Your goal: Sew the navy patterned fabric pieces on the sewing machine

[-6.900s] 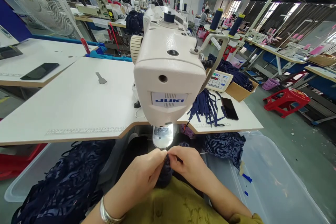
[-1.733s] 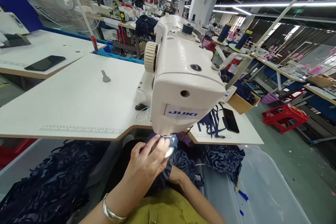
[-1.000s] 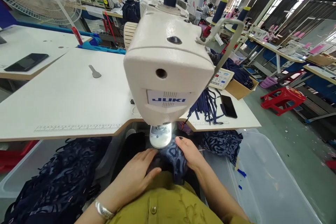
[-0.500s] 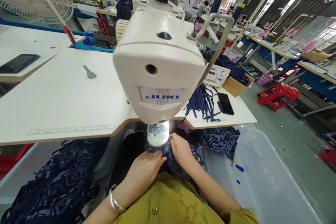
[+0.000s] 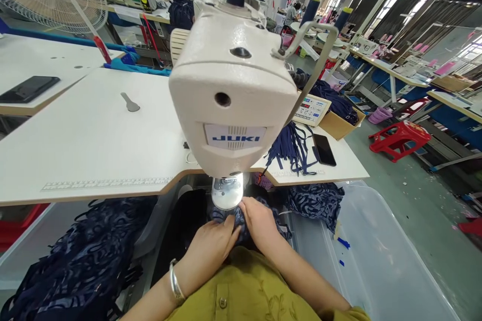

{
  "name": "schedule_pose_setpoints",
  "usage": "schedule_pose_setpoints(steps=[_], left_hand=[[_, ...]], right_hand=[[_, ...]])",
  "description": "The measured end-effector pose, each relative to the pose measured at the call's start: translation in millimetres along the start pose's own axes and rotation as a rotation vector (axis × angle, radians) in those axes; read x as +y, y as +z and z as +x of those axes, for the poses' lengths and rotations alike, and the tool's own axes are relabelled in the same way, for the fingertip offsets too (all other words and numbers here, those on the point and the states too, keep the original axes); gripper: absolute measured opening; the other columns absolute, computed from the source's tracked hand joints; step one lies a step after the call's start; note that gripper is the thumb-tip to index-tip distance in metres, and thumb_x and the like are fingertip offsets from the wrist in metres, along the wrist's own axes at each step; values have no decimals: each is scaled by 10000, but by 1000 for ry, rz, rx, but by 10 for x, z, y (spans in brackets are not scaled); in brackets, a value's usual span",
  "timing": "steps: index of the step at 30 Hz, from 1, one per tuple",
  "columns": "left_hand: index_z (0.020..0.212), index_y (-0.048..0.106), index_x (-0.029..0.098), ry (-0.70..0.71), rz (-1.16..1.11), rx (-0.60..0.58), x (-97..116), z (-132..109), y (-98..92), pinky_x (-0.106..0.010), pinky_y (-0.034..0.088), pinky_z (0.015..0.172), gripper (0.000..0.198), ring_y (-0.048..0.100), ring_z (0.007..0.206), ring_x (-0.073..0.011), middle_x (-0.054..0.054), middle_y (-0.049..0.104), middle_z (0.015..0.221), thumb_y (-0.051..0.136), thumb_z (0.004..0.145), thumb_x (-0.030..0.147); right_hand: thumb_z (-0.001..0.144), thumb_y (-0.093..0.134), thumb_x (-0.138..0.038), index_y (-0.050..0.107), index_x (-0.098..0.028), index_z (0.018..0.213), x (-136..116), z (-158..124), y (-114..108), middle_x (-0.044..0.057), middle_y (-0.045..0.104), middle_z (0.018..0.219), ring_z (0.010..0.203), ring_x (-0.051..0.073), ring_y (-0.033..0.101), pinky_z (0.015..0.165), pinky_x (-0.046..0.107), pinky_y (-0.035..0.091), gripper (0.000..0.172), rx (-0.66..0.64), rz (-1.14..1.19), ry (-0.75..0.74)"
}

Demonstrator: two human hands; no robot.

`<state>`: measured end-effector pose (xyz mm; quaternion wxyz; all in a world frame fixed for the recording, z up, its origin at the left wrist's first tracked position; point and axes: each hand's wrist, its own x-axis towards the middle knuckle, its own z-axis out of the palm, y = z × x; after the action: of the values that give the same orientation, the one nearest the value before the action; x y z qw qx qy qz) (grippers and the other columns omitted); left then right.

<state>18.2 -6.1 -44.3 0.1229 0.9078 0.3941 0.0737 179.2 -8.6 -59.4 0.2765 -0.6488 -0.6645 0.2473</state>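
Observation:
A white sewing machine (image 5: 233, 85) fills the middle of the view, its shiny metal guard (image 5: 227, 193) low at the front. Just under that guard lies dark blue patterned fabric (image 5: 241, 223). My left hand (image 5: 213, 241) has its fingers closed on this fabric at the near left of the guard, a silver bangle round the wrist. Close against the guard's right side, my right hand (image 5: 259, 223) pinches the same fabric, thumb and fingertips together. The needle and the seam are hidden behind the guard.
The white tabletop (image 5: 94, 135) carries a grey metal piece (image 5: 130, 102), and navy strips (image 5: 289, 148) beside a phone (image 5: 324, 149). Patterned fabric pieces (image 5: 86, 251) heap up at lower left. A clear plastic bin (image 5: 387, 261) stands at right, near a red stool (image 5: 399, 139).
My left hand has shifted slightly right and its fingers have curled more. My right hand's fingertips have come a little left, nearer the guard. The whole view has shifted slightly.

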Motion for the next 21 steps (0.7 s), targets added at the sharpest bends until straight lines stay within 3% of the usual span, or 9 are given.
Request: schedule_pose_setpoints(steps=[4,6,7,9,11,13,15,18,21], left_hand=[[1249,488,175,-47,-312,93,-95,-43,-259,-374,500,910,476,586,1102,-256,-133,614,1177,518,881,475],[1134,568,204,11,-574,17,-145,-69,-416,-302,514,855,406,621,989,-206,-64,658,1061,578,845,489],[1023,606,206,19,-651,-26,-169,-78,-486,-258,523,770,334,634,870,-171,-24,672,938,576,847,489],[855,611,203,-48,-656,-2,-212,-81,-593,-206,489,612,285,603,685,-122,28,639,753,536,878,477],[867,613,204,-113,-472,200,-245,-59,-656,-214,475,607,260,594,669,-119,26,630,745,487,919,425],[1005,616,200,-75,-217,459,-266,-20,-683,-272,493,760,210,623,835,-162,-24,662,904,504,922,356],[1134,588,196,49,-32,600,-278,17,-689,-341,442,941,238,589,1046,-202,-70,653,1087,526,913,258],[1258,524,205,291,31,513,-279,38,-674,-331,341,1057,363,527,1183,-165,-56,627,1224,477,909,116],[1322,479,231,314,33,409,-250,38,-642,-321,304,1035,434,516,1209,-140,-30,618,1270,403,921,83]], right_hand=[[956,437,-299,649,-248,1014,-201,-41,-385,-6,690,871,768,152,637,687,218,424,226,-279,175,-184],[952,451,-295,672,-273,1026,-320,-65,-561,-26,676,857,753,128,632,674,195,423,234,-430,198,-362],[952,457,-305,679,-286,1042,-374,-63,-626,-22,667,868,760,125,626,674,192,421,241,-431,176,-418],[952,460,-344,685,-298,1066,-459,-21,-694,-2,647,889,783,130,611,686,204,419,257,-294,110,-432],[950,461,-380,695,-286,1028,-509,65,-680,13,636,875,797,144,599,697,224,412,264,-113,63,-365],[943,470,-373,685,-259,955,-526,156,-610,8,637,839,788,148,591,692,235,399,244,-22,86,-271],[913,509,-347,642,-231,875,-522,221,-529,-21,599,731,689,133,557,630,231,371,181,16,164,-142],[851,548,-311,528,-214,787,-500,265,-454,-85,405,540,506,96,391,520,216,289,118,49,344,42],[831,526,-311,453,-217,801,-469,312,-440,-116,301,491,454,85,278,471,206,247,123,6,566,136]])
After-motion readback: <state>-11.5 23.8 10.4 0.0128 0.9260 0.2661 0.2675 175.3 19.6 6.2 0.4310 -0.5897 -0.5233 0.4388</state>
